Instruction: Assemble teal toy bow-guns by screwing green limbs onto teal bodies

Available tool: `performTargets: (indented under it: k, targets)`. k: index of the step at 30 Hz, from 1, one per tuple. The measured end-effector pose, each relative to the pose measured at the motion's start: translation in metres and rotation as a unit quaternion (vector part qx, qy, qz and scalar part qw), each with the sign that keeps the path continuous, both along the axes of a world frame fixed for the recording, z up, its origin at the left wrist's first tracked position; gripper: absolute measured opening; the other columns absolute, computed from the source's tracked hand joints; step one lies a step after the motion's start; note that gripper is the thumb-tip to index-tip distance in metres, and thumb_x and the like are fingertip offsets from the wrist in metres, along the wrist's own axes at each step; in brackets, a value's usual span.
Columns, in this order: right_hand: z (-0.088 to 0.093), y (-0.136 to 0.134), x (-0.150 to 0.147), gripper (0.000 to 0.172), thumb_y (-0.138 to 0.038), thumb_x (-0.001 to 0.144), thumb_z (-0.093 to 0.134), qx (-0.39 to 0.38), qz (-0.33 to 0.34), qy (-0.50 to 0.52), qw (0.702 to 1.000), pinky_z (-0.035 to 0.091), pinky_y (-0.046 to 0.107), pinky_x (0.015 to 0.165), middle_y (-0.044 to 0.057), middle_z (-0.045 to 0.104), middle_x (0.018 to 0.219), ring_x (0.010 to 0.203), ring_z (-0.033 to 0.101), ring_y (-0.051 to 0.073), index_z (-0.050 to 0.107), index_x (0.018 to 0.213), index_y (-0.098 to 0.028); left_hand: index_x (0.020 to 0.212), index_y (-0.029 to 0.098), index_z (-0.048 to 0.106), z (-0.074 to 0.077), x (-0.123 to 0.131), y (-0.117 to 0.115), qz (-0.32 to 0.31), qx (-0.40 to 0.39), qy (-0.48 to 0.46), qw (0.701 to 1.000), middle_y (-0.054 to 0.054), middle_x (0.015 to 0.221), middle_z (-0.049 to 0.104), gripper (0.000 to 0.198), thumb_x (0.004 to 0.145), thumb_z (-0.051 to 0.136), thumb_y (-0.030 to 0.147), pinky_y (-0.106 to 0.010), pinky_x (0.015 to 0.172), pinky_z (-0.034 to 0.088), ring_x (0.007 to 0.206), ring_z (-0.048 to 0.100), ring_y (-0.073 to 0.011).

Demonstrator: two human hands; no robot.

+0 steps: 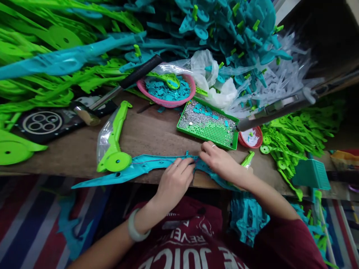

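Observation:
A long blue plastic shell (151, 163), shaped like part of a toy bow, lies along the table's near edge. A thin dark string runs along its inside. At its left end sits a green limb with a round wheel (117, 161) and a clear plastic piece (103, 139). My left hand (177, 177) is closed over the shell's middle, fingers bent on its upper edge. Just right of it, my right hand (214, 158) has its fingers curled together at the shell; whatever they pinch is hidden. A smaller green limb piece (248, 160) shows beyond my right wrist.
A green tray (207, 138) of small metal parts stands ahead, beside a red basket (257, 135) and a pink basket (157, 101) of blue pieces. A hammer (123, 84) lies left. Heaps of green parts (303, 130) and blue parts (224, 26) surround the table.

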State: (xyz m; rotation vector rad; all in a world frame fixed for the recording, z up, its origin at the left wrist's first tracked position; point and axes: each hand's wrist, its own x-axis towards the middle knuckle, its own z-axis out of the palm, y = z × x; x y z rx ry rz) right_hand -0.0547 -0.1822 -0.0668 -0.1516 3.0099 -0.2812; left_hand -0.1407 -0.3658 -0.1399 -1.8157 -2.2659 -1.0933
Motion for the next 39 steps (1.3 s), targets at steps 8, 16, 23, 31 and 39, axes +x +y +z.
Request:
performTargets:
  k: [8,16,23,31,39]
  targets:
    - [-0.035,-0.013,0.011,0.015,-0.018,0.099,0.051,-0.187,-0.152,0.145,0.96,0.05,0.036,0.08,0.008,0.064,0.095,0.091,0.058,0.02,0.062,0.089,-0.02,0.098,0.017,0.067,0.001,-0.001,0.0,-0.002,0.018,-0.036,0.999,-0.009,0.115,0.073,0.021,0.1,0.046,0.013,-0.04,0.085,0.057,0.099,0.069,-0.0245]
    - [-0.046,-0.018,0.009,0.012,-0.021,0.09,0.069,-0.355,-0.225,0.161,0.893,0.05,0.036,0.08,0.004,0.071,0.088,0.086,0.064,0.018,0.068,0.078,-0.02,0.099,0.015,0.069,0.0,0.002,-0.003,0.011,0.043,-0.044,0.998,-0.01,0.102,0.071,0.021,0.1,0.048,0.012,-0.036,0.084,0.056,0.093,0.068,-0.0222]
    - [-0.044,-0.013,0.01,0.013,-0.025,0.089,0.072,-0.357,-0.219,0.146,0.896,0.049,0.038,0.084,0.005,0.074,0.087,0.085,0.066,0.019,0.071,0.077,-0.02,0.097,0.015,0.068,0.002,0.0,-0.002,-0.007,0.033,-0.047,0.998,-0.007,0.094,0.07,0.023,0.101,0.046,0.012,-0.036,0.081,0.056,0.088,0.065,-0.0215]
    - [-0.052,-0.008,0.011,0.013,-0.027,0.089,0.073,-0.346,-0.21,0.143,0.903,0.051,0.039,0.085,0.006,0.074,0.092,0.091,0.063,0.02,0.072,0.078,-0.02,0.098,0.014,0.065,0.001,-0.001,-0.003,-0.012,0.021,-0.024,0.999,-0.007,0.095,0.069,0.019,0.101,0.047,0.013,-0.034,0.08,0.054,0.088,0.065,-0.0216]
    - [-0.012,-0.002,0.047,0.023,-0.036,0.094,0.066,-0.22,-0.137,0.095,0.961,0.052,0.042,0.089,0.009,0.069,0.108,0.1,0.059,0.022,0.069,0.11,-0.019,0.097,0.016,0.066,0.004,-0.003,-0.001,-0.016,-0.01,0.002,1.0,-0.007,0.095,0.068,0.02,0.101,0.046,0.015,-0.035,0.079,0.054,0.088,0.065,-0.0232]
